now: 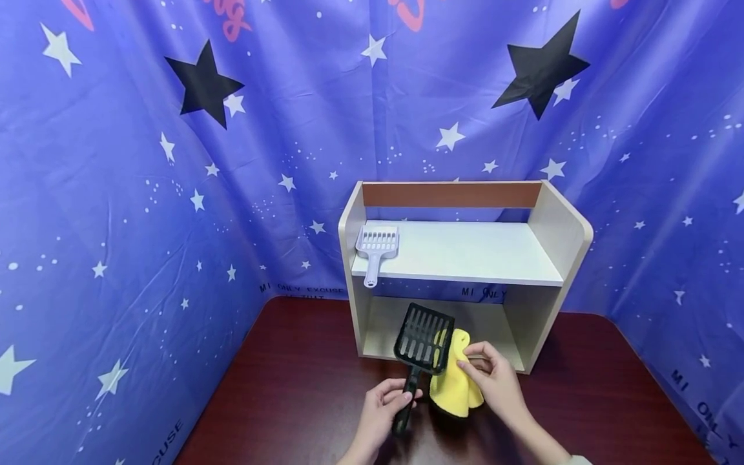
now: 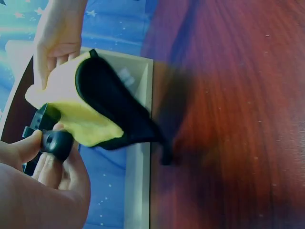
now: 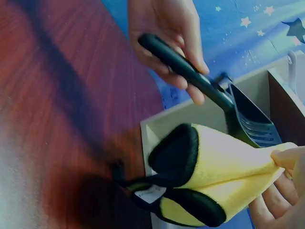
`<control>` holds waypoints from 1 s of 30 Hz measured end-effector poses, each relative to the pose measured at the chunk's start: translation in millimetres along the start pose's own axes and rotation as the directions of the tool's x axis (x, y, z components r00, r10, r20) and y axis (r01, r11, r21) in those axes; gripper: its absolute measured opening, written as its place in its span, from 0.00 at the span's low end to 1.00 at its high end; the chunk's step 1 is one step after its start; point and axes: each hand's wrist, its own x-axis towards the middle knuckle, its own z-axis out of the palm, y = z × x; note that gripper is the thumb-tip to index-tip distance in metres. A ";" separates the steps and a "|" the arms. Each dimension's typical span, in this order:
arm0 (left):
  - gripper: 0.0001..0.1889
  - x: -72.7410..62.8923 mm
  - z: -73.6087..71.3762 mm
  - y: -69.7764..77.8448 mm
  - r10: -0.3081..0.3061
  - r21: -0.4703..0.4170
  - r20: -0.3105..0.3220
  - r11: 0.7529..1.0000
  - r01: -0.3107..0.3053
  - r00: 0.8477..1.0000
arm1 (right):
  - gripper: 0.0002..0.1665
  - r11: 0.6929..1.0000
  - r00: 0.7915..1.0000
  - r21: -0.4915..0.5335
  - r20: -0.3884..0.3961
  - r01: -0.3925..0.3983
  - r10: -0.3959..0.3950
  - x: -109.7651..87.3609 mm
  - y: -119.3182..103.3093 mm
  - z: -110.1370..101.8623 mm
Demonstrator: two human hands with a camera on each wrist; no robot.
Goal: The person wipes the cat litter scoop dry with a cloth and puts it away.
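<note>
My left hand (image 1: 380, 410) grips the handle of a black slotted litter scoop (image 1: 414, 376), its head pointing away toward the shelf. My right hand (image 1: 494, 381) pinches the upper part of a yellow cloth (image 1: 456, 391) between thumb and fingers. The cloth hangs down just right of the scoop head, which overlaps it in the head view. In the right wrist view the cloth (image 3: 233, 167) shows black edging, dark patches and a white tag. Seen from the left wrist, the dark underside (image 2: 107, 90) of the cloth faces the table.
Behind the hands stands a two-tier wooden shelf (image 1: 558, 323). On its upper board, at the left, lies a pale lilac litter scoop (image 1: 373, 258) with its handle over the front edge. The dark red table (image 1: 279, 387) is bordered by blue star-printed curtains (image 1: 290, 129).
</note>
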 end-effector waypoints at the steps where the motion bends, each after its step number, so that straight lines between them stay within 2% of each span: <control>1: 0.17 0.5 1.3 0.9 0.004 0.007 -0.001 1.000 -0.004 1.000 | 0.10 1.000 1.000 0.005 0.020 0.003 -0.003 -2.6 -0.5 0.8; 5: 0.16 1.1 2.8 5.1 0.017 0.008 -0.009 1.000 -0.017 1.000 | 0.09 0.998 0.992 0.021 0.112 0.055 -0.057 -12.1 -1.8 -2.0; 8: 0.17 0.0 1.7 11.8 0.019 0.023 -0.017 1.000 -0.019 1.000 | 0.09 0.995 0.976 0.034 0.193 0.096 -0.100 -17.8 0.1 -11.3; 13: 0.18 0.8 1.7 32.2 0.040 0.047 0.003 0.998 -0.040 0.999 | 0.07 0.994 0.950 0.012 0.293 0.108 -0.107 -19.7 5.9 -33.5; 16: 0.18 6.4 5.2 48.5 0.079 0.057 0.015 0.995 -0.080 0.997 | 0.07 0.990 0.925 0.011 0.356 0.141 -0.136 -18.1 10.8 -48.8; 19: 0.18 17.6 14.0 68.2 0.120 0.062 -0.012 0.991 -0.119 0.993 | 0.08 0.985 0.890 0.055 0.422 0.163 -0.171 -16.5 18.0 -65.1; 24: 0.17 44.4 34.4 98.6 0.168 0.039 -0.072 0.985 -0.166 0.983 | 0.08 0.987 0.834 0.117 0.530 0.107 -0.154 -12.9 32.6 -90.0; 30: 0.17 79.5 50.6 116.3 0.185 -0.040 -0.112 0.981 -0.191 0.976 | 0.10 0.989 0.755 0.131 0.654 -0.068 -0.035 -2.1 53.8 -115.0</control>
